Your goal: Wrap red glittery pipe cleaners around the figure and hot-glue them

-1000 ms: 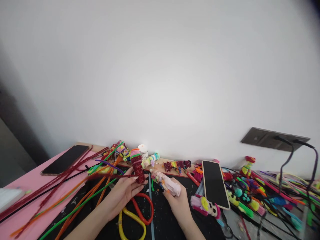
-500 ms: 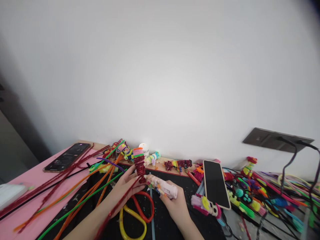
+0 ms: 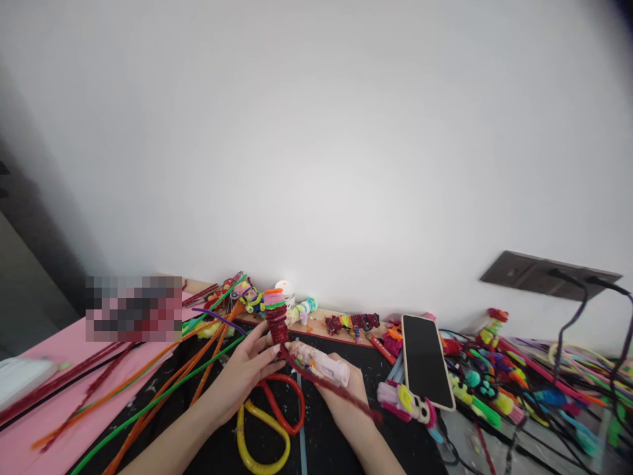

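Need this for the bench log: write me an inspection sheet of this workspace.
Surface: black mat beside a pink sheet.
Job's things: red tinsel pipe-cleaner coil, upright; pink glue gun; loose red tinsel stem.
Clutter: pipe cleaners, yellow and red scissors, phone, small pipe-cleaner figures.
Grippers: left hand holds the coil; right hand holds the glue gun.
Cables: black cords from the wall socket plate.
Surroundings: plain white wall.

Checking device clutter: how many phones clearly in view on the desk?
1: a phone lies screen-up right of the right hand. A pixelated patch at far left may hide another.
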Demonstrator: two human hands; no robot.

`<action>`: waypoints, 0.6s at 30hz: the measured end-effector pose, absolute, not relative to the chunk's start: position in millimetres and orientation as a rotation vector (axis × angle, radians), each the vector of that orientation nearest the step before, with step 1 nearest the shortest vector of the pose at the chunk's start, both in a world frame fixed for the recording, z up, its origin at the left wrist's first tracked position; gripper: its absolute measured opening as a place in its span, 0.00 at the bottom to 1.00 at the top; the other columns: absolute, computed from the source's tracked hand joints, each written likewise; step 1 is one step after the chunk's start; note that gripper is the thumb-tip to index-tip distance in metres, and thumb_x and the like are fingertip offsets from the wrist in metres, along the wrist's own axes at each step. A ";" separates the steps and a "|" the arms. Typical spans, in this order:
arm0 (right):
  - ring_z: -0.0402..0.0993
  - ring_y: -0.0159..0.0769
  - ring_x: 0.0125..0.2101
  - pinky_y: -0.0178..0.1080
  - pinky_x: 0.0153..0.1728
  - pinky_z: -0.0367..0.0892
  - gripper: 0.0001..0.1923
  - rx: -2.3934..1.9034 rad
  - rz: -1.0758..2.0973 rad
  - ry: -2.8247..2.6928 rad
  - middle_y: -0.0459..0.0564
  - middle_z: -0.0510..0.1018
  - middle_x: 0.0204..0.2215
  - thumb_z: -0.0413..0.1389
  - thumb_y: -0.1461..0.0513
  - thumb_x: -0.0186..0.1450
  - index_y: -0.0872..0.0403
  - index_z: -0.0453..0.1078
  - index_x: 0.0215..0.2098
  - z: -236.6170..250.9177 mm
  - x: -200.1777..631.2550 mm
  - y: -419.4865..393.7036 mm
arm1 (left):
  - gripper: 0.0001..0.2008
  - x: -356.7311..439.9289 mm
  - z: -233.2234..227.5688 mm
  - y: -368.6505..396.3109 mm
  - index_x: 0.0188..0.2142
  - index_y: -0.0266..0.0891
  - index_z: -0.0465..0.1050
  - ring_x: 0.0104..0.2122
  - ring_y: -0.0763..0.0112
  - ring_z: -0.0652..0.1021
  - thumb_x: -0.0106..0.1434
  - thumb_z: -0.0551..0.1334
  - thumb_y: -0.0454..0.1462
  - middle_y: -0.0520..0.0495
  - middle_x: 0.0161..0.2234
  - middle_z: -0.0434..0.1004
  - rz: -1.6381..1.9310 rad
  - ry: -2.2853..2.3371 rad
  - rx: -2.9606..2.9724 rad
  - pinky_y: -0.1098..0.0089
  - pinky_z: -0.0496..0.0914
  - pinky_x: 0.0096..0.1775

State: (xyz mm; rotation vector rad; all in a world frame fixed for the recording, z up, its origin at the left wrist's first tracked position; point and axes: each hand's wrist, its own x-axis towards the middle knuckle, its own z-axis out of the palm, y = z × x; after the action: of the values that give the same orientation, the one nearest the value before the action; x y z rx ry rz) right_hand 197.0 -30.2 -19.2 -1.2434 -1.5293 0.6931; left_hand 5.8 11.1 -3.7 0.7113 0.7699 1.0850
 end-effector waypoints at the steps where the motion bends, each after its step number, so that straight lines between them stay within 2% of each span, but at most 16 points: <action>1: 0.60 0.29 0.21 0.30 0.21 0.57 0.04 -1.246 0.730 -1.540 0.40 0.66 0.20 0.54 0.69 0.54 0.55 0.65 0.25 -18.1 196.9 -30.4 | 0.36 6.4 -2.8 10.7 0.61 0.47 0.52 0.45 0.63 0.76 0.56 0.65 0.33 0.43 0.49 0.74 1.091 0.784 0.703 0.65 0.73 0.44; 9: 0.61 0.29 0.20 0.30 0.21 0.57 0.04 -1.282 0.679 -1.576 0.40 0.66 0.19 0.53 0.68 0.54 0.55 0.65 0.24 -15.8 198.7 -30.7 | 0.38 7.9 1.9 9.0 0.61 0.45 0.51 0.46 0.60 0.76 0.54 0.66 0.35 0.41 0.50 0.73 1.106 0.802 0.723 0.64 0.72 0.44; 18: 0.59 0.27 0.19 0.29 0.20 0.55 0.05 -1.265 0.658 -1.562 0.39 0.63 0.18 0.54 0.68 0.53 0.54 0.62 0.22 -13.6 197.7 -31.7 | 0.37 8.3 4.6 7.6 0.60 0.46 0.54 0.46 0.61 0.76 0.53 0.67 0.34 0.43 0.48 0.74 1.114 0.801 0.709 0.63 0.72 0.46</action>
State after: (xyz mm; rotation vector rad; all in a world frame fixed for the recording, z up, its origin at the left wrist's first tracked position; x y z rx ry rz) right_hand 197.7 -31.7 -13.6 -1.2654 -1.5621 0.6577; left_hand 8.3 7.6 4.6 0.7086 0.8012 1.1138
